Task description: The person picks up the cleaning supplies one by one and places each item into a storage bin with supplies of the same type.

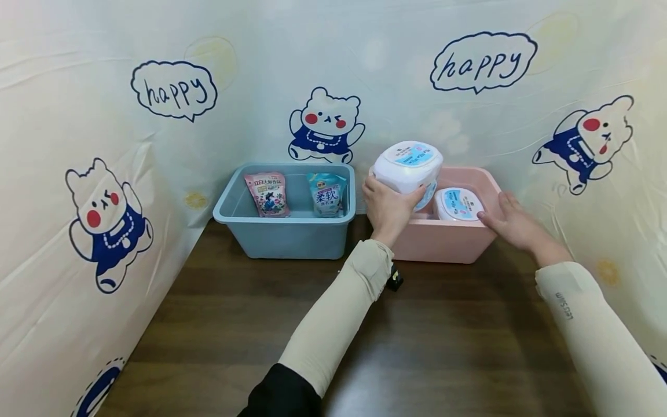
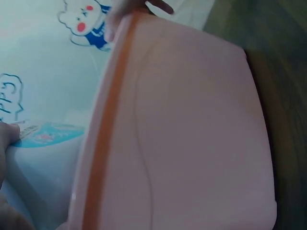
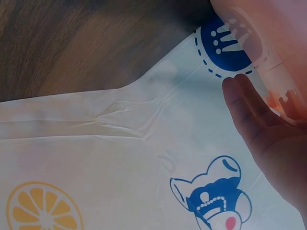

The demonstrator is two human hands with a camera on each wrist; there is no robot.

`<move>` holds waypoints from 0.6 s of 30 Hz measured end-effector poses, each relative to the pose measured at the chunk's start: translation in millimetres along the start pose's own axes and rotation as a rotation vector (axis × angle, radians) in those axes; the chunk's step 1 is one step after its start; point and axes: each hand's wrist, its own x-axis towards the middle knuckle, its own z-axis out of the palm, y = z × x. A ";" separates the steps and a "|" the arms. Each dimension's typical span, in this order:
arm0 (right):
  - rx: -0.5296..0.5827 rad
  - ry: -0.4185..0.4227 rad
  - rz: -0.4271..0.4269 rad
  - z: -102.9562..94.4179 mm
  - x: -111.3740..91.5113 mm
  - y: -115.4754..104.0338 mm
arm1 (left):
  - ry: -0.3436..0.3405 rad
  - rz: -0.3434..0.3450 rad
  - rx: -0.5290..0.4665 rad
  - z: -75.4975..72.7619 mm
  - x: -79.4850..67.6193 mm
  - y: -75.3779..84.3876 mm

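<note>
My left hand (image 1: 388,208) grips a white plastic tub (image 1: 403,174) with a blue label on its lid. The tub is tilted at the left end of a pink bin (image 1: 432,240), raised above its rim. In the left wrist view the tub (image 2: 43,177) shows beside the bin's front wall (image 2: 192,120). A second white tub (image 1: 458,204) with a similar label sits inside the bin. My right hand (image 1: 521,226) touches the bin's right front corner, thumb at the rim. Its straight fingers (image 3: 247,105) extend along the outside in the right wrist view.
Left of the pink bin stands a blue bin (image 1: 292,240) holding a pink bag (image 1: 268,194) and a blue bag (image 1: 327,195). Both bins are on a dark wooden table (image 1: 250,336). Printed cloth (image 1: 250,104) hangs behind and at the sides. A small black object (image 1: 395,281) lies near my left wrist.
</note>
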 end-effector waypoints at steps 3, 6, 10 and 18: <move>-0.008 0.004 -0.008 -1.0 1.1 -3.7 | -0.003 -0.016 0.077 8.5 7.1 -0.8; -0.012 0.003 -0.013 -2.2 2.5 -6.2 | -0.028 -0.059 0.210 18.7 12.2 0.2; -0.021 0.006 -0.023 -3.3 5.0 -7.5 | -0.081 -0.086 0.435 30.2 16.4 3.3; 0.006 -0.009 -0.020 -3.0 6.4 -9.6 | -0.116 -0.107 0.697 40.4 21.3 2.5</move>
